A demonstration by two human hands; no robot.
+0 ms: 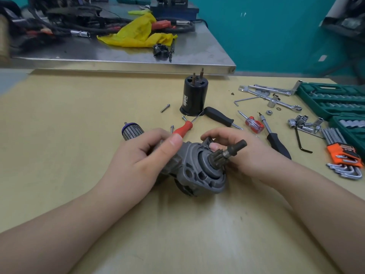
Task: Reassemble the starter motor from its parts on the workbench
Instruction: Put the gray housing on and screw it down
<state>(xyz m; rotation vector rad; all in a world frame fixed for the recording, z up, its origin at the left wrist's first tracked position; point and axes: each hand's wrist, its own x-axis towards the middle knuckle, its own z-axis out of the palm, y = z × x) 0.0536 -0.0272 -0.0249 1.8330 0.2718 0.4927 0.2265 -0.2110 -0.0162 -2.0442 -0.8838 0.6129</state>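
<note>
Tan workbench [59, 119] under teal wall, steel table [138, 54] far left, tool cases [331, 99] far right. Left hand [142, 159] curled round the rear of the gray housing [197, 169], hiding that end; armature [132, 132] partly covered behind it. Housing near centre, long axis running left-far to right-near, shaft [235, 148] pointing right and up. Right hand [241, 147] cupped behind, fingertips pinching the housing's far rim.

even overhead light, bright glare patch on the workbench [197, 218] near edge; soft shadows, wide-angle bending at edges, corners blurred.
</note>
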